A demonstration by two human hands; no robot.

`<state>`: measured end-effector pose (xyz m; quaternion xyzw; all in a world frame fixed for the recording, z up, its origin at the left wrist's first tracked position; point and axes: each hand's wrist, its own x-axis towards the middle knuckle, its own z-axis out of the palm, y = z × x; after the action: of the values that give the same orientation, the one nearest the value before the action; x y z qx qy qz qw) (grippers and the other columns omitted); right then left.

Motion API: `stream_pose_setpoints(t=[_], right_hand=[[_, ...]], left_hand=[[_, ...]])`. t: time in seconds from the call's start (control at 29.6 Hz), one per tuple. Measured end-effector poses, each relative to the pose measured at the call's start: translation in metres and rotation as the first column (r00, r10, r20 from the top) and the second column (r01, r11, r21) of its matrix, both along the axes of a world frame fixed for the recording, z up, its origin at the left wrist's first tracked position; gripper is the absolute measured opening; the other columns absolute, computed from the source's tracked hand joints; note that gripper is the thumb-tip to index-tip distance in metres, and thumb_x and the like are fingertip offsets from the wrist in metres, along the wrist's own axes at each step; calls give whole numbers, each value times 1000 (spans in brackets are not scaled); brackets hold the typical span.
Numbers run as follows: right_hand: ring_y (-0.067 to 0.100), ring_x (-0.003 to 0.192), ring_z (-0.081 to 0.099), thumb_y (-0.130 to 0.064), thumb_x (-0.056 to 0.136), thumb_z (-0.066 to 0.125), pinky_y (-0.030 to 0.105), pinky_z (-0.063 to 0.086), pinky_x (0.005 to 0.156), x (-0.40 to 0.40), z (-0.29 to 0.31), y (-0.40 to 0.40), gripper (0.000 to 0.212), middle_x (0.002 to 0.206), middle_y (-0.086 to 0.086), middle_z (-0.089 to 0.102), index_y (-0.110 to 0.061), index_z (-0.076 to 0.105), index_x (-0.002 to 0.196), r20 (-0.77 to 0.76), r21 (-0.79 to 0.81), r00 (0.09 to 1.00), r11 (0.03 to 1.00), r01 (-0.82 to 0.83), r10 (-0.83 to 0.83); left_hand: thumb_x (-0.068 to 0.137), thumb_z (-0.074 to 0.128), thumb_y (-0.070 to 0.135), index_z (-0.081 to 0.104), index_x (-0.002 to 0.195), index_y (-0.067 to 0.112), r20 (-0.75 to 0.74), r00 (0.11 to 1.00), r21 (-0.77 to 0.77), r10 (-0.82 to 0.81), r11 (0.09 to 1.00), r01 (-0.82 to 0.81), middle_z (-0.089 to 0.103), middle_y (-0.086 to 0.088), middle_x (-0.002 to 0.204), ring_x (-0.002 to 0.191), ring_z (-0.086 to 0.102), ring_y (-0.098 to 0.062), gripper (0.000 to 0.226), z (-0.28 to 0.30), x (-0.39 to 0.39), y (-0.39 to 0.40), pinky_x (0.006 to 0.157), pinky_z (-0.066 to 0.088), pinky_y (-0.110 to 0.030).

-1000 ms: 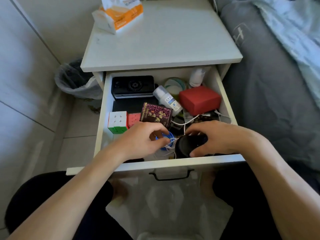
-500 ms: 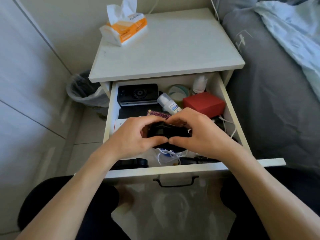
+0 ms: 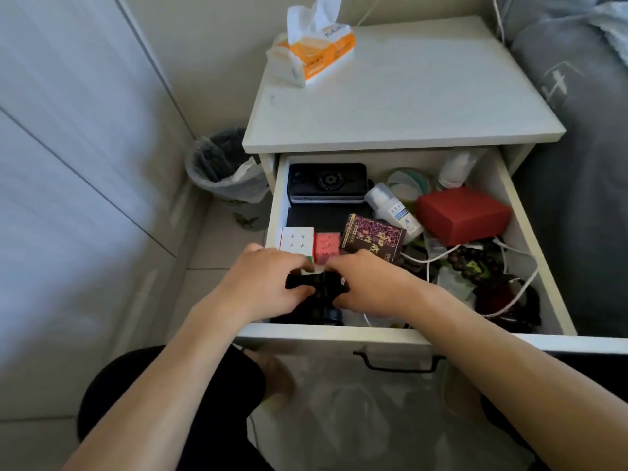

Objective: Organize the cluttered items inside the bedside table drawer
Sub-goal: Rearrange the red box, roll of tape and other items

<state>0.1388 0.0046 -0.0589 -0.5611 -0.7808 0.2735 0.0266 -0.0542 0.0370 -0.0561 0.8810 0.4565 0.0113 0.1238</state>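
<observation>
The white bedside drawer (image 3: pixel 390 336) stands pulled open. My left hand (image 3: pixel 263 283) and my right hand (image 3: pixel 368 282) both grip a small black object (image 3: pixel 317 283) at the drawer's front left, just in front of a white puzzle cube (image 3: pixel 296 240) and a pink cube (image 3: pixel 328 246). Behind them lie a dark purple box (image 3: pixel 372 237), a white spray bottle (image 3: pixel 390 207), a red box (image 3: pixel 464 214) and a black device (image 3: pixel 328 181). White cables (image 3: pixel 509 266) and dark clutter fill the right front corner.
A tissue pack (image 3: pixel 314 52) sits on the nightstand top (image 3: pixel 407 96). A lined waste bin (image 3: pixel 224 164) stands on the floor to the left. A grey bed (image 3: pixel 584 164) borders the right side. Tape roll (image 3: pixel 407 181) and a small bottle (image 3: pixel 457 168) sit at the drawer's back.
Both hands carried the black object from the drawer's middle to its front left corner, lower down. The cubes and purple box are uncovered again. The view shifted left.
</observation>
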Motion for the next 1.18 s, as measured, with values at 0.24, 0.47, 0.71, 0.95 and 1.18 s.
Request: stream_pose_setpoints(t=[0.24, 0.47, 0.71, 0.95, 1.18], right_hand=[[23, 104, 60, -8, 91, 54, 32, 46, 84, 3, -2, -9, 28, 110, 6, 66, -12, 64, 117, -24, -78, 1000, 997, -11, 10], [25, 99, 56, -14, 87, 58, 41, 51, 78, 28, 1, -6, 29, 113, 6, 56, -11, 62, 116, -121, 378, 961, 884, 275, -247], [31, 130, 38, -50, 81, 67, 43, 36, 105, 39, -10, 19, 95, 144, 8, 43, -13, 19, 153, 341, 353, 916, 932, 82, -210], [22, 112, 43, -52, 70, 75, 34, 43, 91, 44, -6, 27, 82, 124, 0, 55, -19, 42, 137, -13, 426, 952, 860, 281, -305], [-2, 82, 57, -21, 82, 73, 9, 41, 68, 28, 2, 12, 42, 92, -15, 61, -21, 59, 121, -471, 199, 862, 930, 309, -185]], left_hand=[[97, 49, 49, 66, 114, 35, -137, 989, 2, -50, 999, 50, 72, 10, 103, 97, 63, -14, 29, -2, 10, -4, 96, 29, -32], [98, 38, 45, 67, 98, 26, -284, 957, -85, -58, 996, 35, 66, 5, 87, 84, 58, -18, 35, -2, 19, -2, 91, 31, -34], [95, 59, 43, 70, 114, 27, 226, 963, -224, 146, 970, -94, 70, 11, 101, 90, 65, -7, 27, 9, 28, 3, 80, 56, -32], [93, 65, 37, 68, 113, 33, 425, 864, -251, 272, 952, -176, 68, 22, 98, 85, 63, 5, 20, 12, 26, 1, 69, 47, -7], [90, 71, 30, 71, 106, 29, 617, 710, -261, 340, 939, -222, 72, 19, 93, 90, 65, 4, 15, 14, 33, -1, 76, 48, -14]])
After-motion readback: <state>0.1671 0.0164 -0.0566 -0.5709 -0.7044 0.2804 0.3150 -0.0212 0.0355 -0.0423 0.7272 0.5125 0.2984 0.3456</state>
